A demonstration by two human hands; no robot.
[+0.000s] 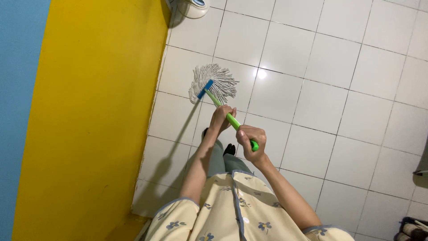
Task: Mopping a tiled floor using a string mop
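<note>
A string mop rests on the white tiled floor, its pale grey strands [213,80] spread beside the yellow wall, with a blue clamp [205,88] joining them to a bright green handle [231,119]. My left hand [221,117] grips the handle lower down, closer to the mop head. My right hand [251,139] is wrapped around the handle's upper end. Both arms reach out from short sleeves of a cream flowered top [232,209]. My dark-shod feet [229,149] show just below the hands.
A yellow wall [93,120] with a blue strip [18,89] runs along the left. A white round container [192,6] stands at the wall's far end. Dark objects [412,230] lie at the bottom right corner; white floor tiles [339,89] stretch to the right.
</note>
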